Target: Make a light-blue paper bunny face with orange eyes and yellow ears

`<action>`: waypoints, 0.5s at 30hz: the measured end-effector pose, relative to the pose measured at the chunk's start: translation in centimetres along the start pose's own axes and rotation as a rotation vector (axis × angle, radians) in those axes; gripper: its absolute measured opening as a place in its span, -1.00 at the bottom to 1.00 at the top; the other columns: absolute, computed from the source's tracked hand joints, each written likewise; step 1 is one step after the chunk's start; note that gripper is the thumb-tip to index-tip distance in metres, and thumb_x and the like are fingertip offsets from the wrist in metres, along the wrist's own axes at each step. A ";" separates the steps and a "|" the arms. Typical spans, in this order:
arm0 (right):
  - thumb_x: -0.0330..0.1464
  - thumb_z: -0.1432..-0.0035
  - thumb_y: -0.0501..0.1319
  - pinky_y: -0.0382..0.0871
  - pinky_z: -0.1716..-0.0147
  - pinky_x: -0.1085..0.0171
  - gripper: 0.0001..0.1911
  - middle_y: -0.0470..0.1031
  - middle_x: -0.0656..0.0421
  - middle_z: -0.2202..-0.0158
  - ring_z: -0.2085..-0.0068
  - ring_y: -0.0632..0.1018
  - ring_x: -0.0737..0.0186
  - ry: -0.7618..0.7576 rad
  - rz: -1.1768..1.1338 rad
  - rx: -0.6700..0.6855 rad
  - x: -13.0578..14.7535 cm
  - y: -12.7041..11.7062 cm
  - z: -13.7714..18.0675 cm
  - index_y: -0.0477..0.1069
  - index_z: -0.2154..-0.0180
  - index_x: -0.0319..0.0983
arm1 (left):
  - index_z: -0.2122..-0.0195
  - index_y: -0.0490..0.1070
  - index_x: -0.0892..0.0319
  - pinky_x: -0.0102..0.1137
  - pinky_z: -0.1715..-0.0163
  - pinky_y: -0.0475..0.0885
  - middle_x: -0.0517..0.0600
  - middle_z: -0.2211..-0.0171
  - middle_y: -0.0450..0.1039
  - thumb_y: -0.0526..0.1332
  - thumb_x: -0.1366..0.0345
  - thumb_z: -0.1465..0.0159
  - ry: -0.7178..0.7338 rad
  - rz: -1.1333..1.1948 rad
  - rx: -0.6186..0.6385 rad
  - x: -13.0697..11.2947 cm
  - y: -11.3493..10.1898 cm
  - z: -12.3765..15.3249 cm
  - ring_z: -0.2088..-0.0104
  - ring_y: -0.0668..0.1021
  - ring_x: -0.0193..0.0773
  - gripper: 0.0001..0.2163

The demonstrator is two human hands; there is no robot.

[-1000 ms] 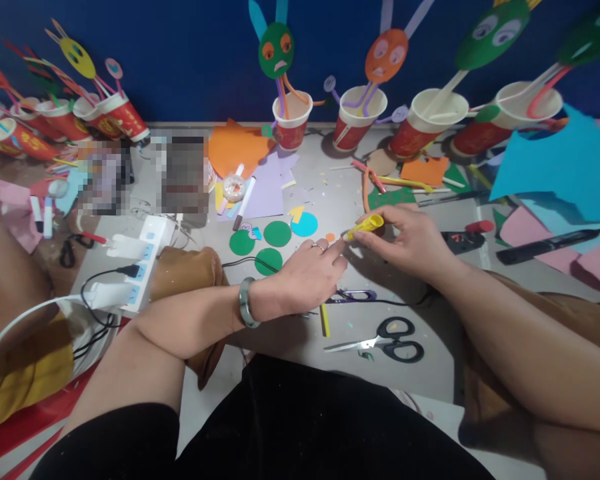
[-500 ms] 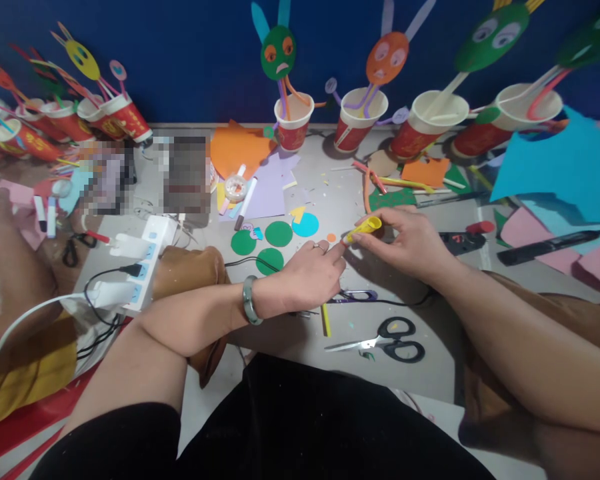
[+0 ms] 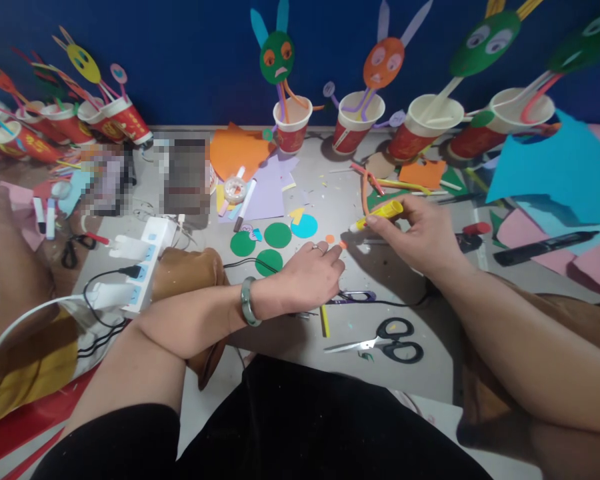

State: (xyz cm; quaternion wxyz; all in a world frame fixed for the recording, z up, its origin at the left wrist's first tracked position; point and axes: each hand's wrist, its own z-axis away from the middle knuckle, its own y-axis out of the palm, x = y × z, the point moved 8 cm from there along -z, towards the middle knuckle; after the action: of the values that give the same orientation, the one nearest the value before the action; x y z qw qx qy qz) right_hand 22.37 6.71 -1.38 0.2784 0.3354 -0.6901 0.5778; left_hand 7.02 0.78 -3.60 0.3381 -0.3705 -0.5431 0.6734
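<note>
My right hand [image 3: 425, 237] is closed on a yellow glue pen [image 3: 383, 213], held just above the grey table [image 3: 325, 193] with its tip pointing left. My left hand [image 3: 307, 277] rests on the table with its fingers bent together. Its forefinger tip touches a small orange paper piece [image 3: 343, 245]. A second orange dot [image 3: 330, 238] lies beside it. Three green paper circles [image 3: 278, 235] and a blue one [image 3: 305, 225] lie just left of that hand.
Black scissors [image 3: 387, 337] and purple scissors [image 3: 355, 295] lie near me. A white power strip [image 3: 143, 267] with cables sits at left. Red paper cups [image 3: 291, 123] with paper faces line the blue wall. Coloured sheets [image 3: 555, 167] and a black marker [image 3: 550, 243] fill the right. Another person's arm [image 3: 5, 267] is at far left.
My right hand has lifted the yellow glue pen up and to the right, away from my left forefinger. My left hand has stayed put.
</note>
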 end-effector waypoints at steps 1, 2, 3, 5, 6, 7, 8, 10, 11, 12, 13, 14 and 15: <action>-0.14 -0.22 0.34 0.39 0.38 0.13 -0.74 0.54 0.17 0.45 0.42 0.49 0.15 -0.003 -0.004 -0.005 0.0 0.0 0.0 0.35 0.37 -0.11 | 0.01 0.56 0.33 -0.16 0.05 0.35 0.32 -0.24 0.45 0.02 0.34 -0.47 0.009 -0.002 -0.010 -0.1 -0.1 0.0 -0.13 0.51 0.10 -0.67; -0.13 -0.22 0.34 0.39 0.37 0.13 -0.73 0.54 0.17 0.44 0.41 0.50 0.15 -0.003 -0.005 -0.013 -0.1 -0.1 0.1 0.36 0.36 -0.11 | 0.01 0.56 0.33 -0.16 0.04 0.35 0.32 -0.26 0.44 0.01 0.34 -0.48 0.019 -0.006 -0.022 -0.1 -0.2 0.1 -0.15 0.50 0.10 -0.67; -0.11 -0.21 0.35 0.39 0.37 0.14 -0.72 0.54 0.17 0.44 0.40 0.50 0.15 -0.003 -0.003 -0.023 -0.1 -0.2 0.1 0.36 0.36 -0.11 | 0.00 0.56 0.33 -0.15 0.03 0.35 0.31 -0.27 0.43 0.01 0.33 -0.49 0.029 -0.008 -0.033 -0.2 -0.4 0.1 -0.16 0.50 0.11 -0.66; -0.11 -0.20 0.36 0.38 0.37 0.14 -0.72 0.55 0.15 0.42 0.39 0.49 0.15 -0.010 0.012 -0.043 0.0 -0.4 0.2 0.37 0.35 -0.11 | -0.01 0.56 0.33 -0.14 0.01 0.36 0.31 -0.28 0.42 0.00 0.31 -0.50 0.040 -0.008 -0.045 -0.2 -0.5 0.2 -0.17 0.50 0.11 -0.65; -0.11 -0.21 0.36 0.39 0.36 0.14 -0.72 0.55 0.15 0.42 0.38 0.49 0.15 -0.016 0.022 -0.051 0.1 -0.5 0.2 0.37 0.35 -0.11 | -0.01 0.56 0.32 -0.14 0.01 0.37 0.30 -0.28 0.43 0.00 0.30 -0.50 0.041 -0.005 -0.045 -0.2 -0.6 0.2 -0.16 0.50 0.11 -0.65; -0.12 -0.21 0.36 0.39 0.36 0.14 -0.73 0.55 0.15 0.41 0.38 0.49 0.14 -0.021 0.032 -0.054 0.1 -0.6 0.3 0.37 0.34 -0.11 | -0.01 0.56 0.32 -0.13 0.01 0.37 0.30 -0.28 0.44 0.00 0.29 -0.51 0.040 -0.001 -0.042 -0.2 -0.7 0.2 -0.16 0.51 0.10 -0.65; -0.12 -0.22 0.36 0.40 0.35 0.13 -0.74 0.54 0.14 0.41 0.38 0.50 0.14 -0.023 0.041 -0.053 0.2 -0.6 0.3 0.37 0.34 -0.11 | -0.01 0.56 0.32 -0.13 0.01 0.38 0.29 -0.27 0.45 0.00 0.28 -0.51 0.039 0.003 -0.038 -0.2 -0.8 0.2 -0.15 0.51 0.10 -0.64; -0.14 -0.23 0.34 0.41 0.33 0.12 -0.76 0.55 0.14 0.39 0.36 0.50 0.13 -0.023 0.057 -0.054 0.3 -0.6 0.3 0.36 0.33 -0.10 | -0.01 0.56 0.32 -0.14 0.02 0.38 0.29 -0.27 0.45 -0.01 0.28 -0.52 0.030 0.001 -0.029 -0.1 -1.0 0.2 -0.15 0.52 0.08 -0.64; -0.15 -0.22 0.34 0.40 0.33 0.13 -0.77 0.54 0.15 0.39 0.36 0.50 0.14 -0.025 0.060 -0.058 0.4 -0.6 0.3 0.36 0.34 -0.09 | -0.01 0.55 0.32 -0.14 0.03 0.38 0.29 -0.27 0.44 -0.01 0.28 -0.52 0.019 -0.005 -0.021 0.0 -1.2 0.3 -0.13 0.53 0.08 -0.65; -0.16 -0.21 0.33 0.40 0.33 0.14 -0.78 0.54 0.15 0.40 0.37 0.50 0.15 -0.029 0.056 -0.066 0.4 -0.6 0.3 0.37 0.34 -0.10 | -0.01 0.55 0.32 -0.14 0.04 0.38 0.30 -0.27 0.44 -0.01 0.29 -0.51 0.000 -0.013 -0.010 0.2 -1.3 0.3 -0.11 0.53 0.07 -0.65; -0.17 -0.20 0.33 0.39 0.34 0.16 -0.79 0.53 0.16 0.41 0.38 0.49 0.17 -0.034 0.047 -0.079 0.5 -0.6 0.3 0.37 0.35 -0.11 | -0.01 0.54 0.32 -0.14 0.05 0.38 0.30 -0.27 0.44 -0.01 0.30 -0.51 -0.029 -0.022 0.002 0.6 -1.5 0.4 -0.09 0.54 0.06 -0.66; -0.17 -0.17 0.33 0.38 0.36 0.17 -0.79 0.53 0.17 0.42 0.39 0.48 0.19 -0.038 0.034 -0.090 0.5 -0.6 0.3 0.38 0.36 -0.12 | -0.01 0.54 0.32 -0.14 0.05 0.38 0.31 -0.25 0.45 0.00 0.31 -0.50 -0.069 -0.032 0.014 1.0 -1.6 0.4 -0.07 0.55 0.05 -0.67; -0.17 -0.15 0.34 0.37 0.37 0.19 -0.78 0.52 0.18 0.43 0.40 0.47 0.20 -0.039 0.020 -0.099 0.5 -0.6 0.3 0.39 0.36 -0.13 | -0.01 0.53 0.32 -0.14 0.05 0.38 0.31 -0.22 0.46 0.02 0.31 -0.49 -0.121 -0.041 0.026 1.6 -1.8 0.6 -0.05 0.56 0.05 -0.69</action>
State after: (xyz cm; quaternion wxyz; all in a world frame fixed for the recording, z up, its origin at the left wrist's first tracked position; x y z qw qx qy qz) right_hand 22.57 6.28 -0.68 0.2753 0.3257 -0.7263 0.5391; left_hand 5.85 2.18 -1.99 0.3232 -0.3134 -0.5614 0.6944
